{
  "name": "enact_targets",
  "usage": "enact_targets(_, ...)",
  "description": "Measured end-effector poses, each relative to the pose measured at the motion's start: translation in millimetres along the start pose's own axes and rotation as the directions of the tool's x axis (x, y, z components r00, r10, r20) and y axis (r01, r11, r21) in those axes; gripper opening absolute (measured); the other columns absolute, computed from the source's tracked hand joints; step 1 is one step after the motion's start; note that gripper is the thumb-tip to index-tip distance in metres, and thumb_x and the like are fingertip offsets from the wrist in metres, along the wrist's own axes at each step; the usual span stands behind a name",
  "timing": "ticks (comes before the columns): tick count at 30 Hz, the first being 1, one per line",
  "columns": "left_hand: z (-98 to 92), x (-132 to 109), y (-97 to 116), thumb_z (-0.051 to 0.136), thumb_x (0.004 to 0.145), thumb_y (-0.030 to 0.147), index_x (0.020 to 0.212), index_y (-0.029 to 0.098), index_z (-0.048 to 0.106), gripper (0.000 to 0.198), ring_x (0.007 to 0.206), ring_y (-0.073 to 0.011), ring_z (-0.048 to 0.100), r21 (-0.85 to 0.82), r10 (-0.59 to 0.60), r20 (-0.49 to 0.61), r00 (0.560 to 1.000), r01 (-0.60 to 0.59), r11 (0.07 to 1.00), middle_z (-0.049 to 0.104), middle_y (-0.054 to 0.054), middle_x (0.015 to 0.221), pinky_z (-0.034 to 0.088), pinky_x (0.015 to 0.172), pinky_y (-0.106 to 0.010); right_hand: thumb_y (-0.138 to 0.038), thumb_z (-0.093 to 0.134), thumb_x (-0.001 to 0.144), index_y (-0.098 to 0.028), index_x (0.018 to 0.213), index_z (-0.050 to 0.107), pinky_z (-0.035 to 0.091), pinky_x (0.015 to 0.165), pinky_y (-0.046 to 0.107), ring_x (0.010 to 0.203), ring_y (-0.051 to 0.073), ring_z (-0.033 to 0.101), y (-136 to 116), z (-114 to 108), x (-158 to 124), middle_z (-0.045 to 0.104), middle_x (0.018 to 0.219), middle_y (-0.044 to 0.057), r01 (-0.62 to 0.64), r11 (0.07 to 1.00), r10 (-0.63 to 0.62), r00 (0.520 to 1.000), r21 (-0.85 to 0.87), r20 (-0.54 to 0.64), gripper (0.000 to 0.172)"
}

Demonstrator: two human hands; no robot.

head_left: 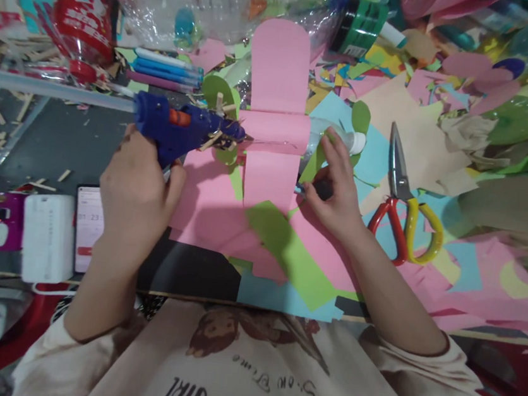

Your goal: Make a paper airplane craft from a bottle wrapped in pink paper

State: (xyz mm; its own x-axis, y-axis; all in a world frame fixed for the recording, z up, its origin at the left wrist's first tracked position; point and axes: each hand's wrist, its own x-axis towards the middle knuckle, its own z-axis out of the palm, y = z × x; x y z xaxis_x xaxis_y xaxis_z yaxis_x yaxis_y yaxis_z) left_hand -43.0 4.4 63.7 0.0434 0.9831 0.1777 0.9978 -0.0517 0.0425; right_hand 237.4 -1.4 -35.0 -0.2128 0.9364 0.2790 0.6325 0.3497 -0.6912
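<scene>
My left hand (139, 187) is wrapped round a dark blue glue gun (177, 126) with a clear glue stick out its back. The gun's nozzle, stuck with wood bits, points right at a pink paper band (274, 132) wrapped round a small clear bottle (316, 134) lying sideways. A long pink strip with a rounded top (281, 57) crosses under the band. My right hand (338, 190) is beside the bottle's white-capped end, fingers bent, thumb and a finger at a small blue item by the strip's edge. What its fingertips hold is too small to name.
Scissors with red and yellow handles (404, 204) lie right of my right hand. Pens (166, 71), a red-labelled bottle (85, 19) and large clear bottles are at the back. A phone (88, 222) and white power bank (48, 238) sit at left. Coloured paper scraps cover the right side.
</scene>
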Motion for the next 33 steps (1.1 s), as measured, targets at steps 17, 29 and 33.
enact_targets(17,17.0,8,-35,0.06,0.052,0.02,0.11,0.02,0.041,0.06,0.104,-0.0307,0.06,-0.34,-0.43,-0.064,0.9,0.386,0.857,0.061,-0.01,0.109,0.046,0.098,-0.048,-0.04,0.043,0.097,-0.039,0.154,0.018,0.047,0.106,0.06,0.151,0.032,0.023,-1,1,1,0.029,0.162,0.006,0.058,0.998,-0.06,0.996,-0.026,-0.062,0.063)
enact_targets(29,52.8,23,-68,0.084,0.042,0.014,0.083,0.022,0.047,0.056,0.113,-0.0458,0.049,-0.238,-0.399,-0.093,0.912,0.368,0.899,0.062,-0.013,0.105,0.029,0.104,-0.07,-0.039,0.043,0.098,-0.04,0.153,0.019,0.036,0.114,0.062,0.152,0.03,0.022,0,2,2,0.031,0.161,0.007,0.067,0.997,-0.068,0.996,-0.024,-0.066,0.061)
enact_targets(33,23.4,22,-34,0.076,0.068,0.021,0.096,0.02,0.059,0.033,0.107,-0.0347,0.053,-0.314,-0.17,-0.189,0.967,0.104,0.944,0.061,-0.01,0.102,0.039,0.098,-0.055,-0.036,0.046,0.097,-0.04,0.152,0.022,0.054,0.097,0.055,0.146,0.032,0.034,-2,1,2,0.032,0.16,0.008,0.073,0.997,-0.07,0.994,0.032,-0.087,0.061)
